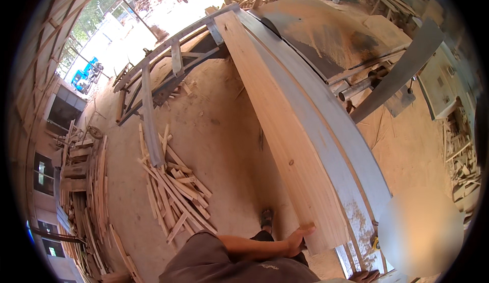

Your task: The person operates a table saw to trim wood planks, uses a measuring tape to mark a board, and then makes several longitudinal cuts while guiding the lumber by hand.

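A long, pale wooden plank (290,156) lies lengthwise along a grey metal machine table (351,145), partly jutting over its left edge. My left hand (298,239) grips the plank's left edge close to its near end, thumb on top and fingers curled below. Low in the view, my right hand (364,276) rests by the near end of the metal table. Its fingers look spread on the surface, and the rest of it is cut off by the picture's edge. A small yellow item (376,243) sits on the table's right side near that hand.
A metal frame (147,105) extends left from the table's far end. Cut wood strips (178,191) lie heaped on the dusty floor, with stacked boards (84,191) farther left. A broad curved metal blade or guard (402,74) rises at right. A blurred round patch (422,232) hides the lower right.
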Demonstrator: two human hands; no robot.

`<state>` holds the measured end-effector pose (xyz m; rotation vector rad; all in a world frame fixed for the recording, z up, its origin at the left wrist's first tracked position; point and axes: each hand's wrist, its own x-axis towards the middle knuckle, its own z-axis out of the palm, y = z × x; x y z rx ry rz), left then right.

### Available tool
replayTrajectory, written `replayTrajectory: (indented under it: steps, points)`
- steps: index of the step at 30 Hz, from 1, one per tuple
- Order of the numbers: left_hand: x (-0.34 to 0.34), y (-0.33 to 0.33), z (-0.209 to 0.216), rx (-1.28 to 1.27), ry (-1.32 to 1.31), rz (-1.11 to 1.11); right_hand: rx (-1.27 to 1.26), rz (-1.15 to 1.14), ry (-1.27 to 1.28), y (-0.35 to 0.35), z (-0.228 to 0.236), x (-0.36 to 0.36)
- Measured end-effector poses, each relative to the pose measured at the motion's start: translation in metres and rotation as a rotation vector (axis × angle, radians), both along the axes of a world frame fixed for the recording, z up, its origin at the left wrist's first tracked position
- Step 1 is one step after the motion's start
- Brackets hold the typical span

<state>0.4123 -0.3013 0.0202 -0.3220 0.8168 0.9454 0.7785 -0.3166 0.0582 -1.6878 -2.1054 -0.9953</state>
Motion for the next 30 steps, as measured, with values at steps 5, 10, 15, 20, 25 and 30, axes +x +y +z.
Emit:
replayTrajectory:
  steps: [5, 10, 15, 20, 25, 30]
  points:
    - [0.012, -0.011, -0.007, -0.027, -0.063, -0.196, 0.057, 0.031, -0.010, -0.013, -0.007, 0.025]
    - [0.027, -0.019, 0.003, 0.043, -0.075, -0.463, -0.027, -0.023, 0.001, -0.040, -0.018, 0.071]
    - [0.067, -0.039, -0.005, 0.018, -0.058, -0.595, 0.151, 0.252, 0.156, -0.050, -0.033, 0.130]
    - [0.112, -0.065, -0.014, 0.082, -0.044, -0.710, -0.147, -0.090, 0.031, -0.117, -0.062, 0.213]
    - [0.156, -0.083, -0.006, 0.161, 0.060, -0.932, -0.194, -0.236, 0.134, -0.152, -0.062, 0.272]
    - [0.208, -0.109, 0.000, 0.322, 0.058, -1.048, -0.292, -0.562, 0.393, -0.186, -0.080, 0.360]
